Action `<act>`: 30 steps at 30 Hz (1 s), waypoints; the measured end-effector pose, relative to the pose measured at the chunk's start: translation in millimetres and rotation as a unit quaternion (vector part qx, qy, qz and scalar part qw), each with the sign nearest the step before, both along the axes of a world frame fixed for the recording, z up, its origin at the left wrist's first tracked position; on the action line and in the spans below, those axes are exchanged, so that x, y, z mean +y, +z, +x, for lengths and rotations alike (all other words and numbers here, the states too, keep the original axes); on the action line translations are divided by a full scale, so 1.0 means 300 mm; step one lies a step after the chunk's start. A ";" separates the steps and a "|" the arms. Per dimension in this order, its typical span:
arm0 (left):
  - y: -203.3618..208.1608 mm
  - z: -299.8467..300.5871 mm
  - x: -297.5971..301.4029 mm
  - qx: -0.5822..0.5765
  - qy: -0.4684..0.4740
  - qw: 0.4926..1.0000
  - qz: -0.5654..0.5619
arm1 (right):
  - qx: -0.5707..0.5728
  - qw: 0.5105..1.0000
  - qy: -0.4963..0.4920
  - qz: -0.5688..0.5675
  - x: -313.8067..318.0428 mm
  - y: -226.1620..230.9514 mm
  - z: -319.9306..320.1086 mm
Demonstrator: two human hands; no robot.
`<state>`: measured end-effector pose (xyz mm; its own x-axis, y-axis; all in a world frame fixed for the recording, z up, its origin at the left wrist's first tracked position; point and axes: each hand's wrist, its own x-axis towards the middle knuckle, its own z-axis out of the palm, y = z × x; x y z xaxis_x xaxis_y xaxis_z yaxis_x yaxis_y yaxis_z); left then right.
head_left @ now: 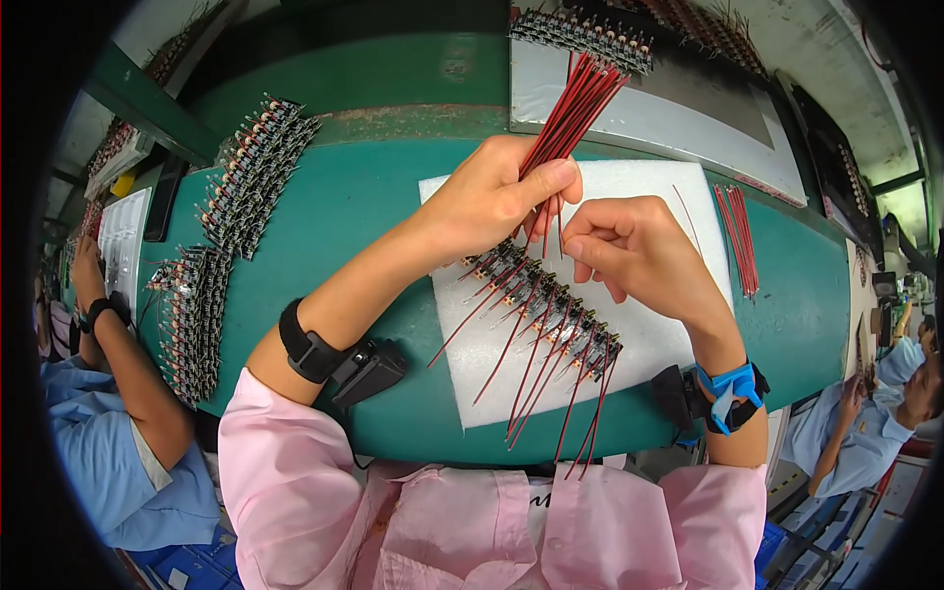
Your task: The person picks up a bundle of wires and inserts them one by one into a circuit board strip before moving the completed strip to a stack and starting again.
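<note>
My left hand (506,192) is closed round a bundle of red and black wires (575,108), which fans out upward past the thumb. Just right of it, my right hand (629,246) has thumb and forefinger pinched at the lower end of a thin wire (561,224) hanging from the bundle. Below both hands a row of small circuit boards (551,310) lies slantwise on a white foam sheet (462,379). Several red and black wires stick out from these boards toward me, some past the sheet's near edge.
More circuit boards stand in rows on the green table (383,295): one stack (258,177) at the far left, another (197,324) nearer. Loose red wires (737,241) lie right of the foam. Behind is a grey metal box (678,118) with boards on top. Co-workers sit at both sides.
</note>
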<state>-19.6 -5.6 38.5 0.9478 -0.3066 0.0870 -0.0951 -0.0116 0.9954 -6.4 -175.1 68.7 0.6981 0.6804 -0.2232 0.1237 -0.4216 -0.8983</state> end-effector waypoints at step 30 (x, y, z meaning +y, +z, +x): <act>0.242 0.024 0.000 -0.395 0.089 0.689 0.601 | -0.191 0.981 -0.004 0.021 -0.042 0.002 0.012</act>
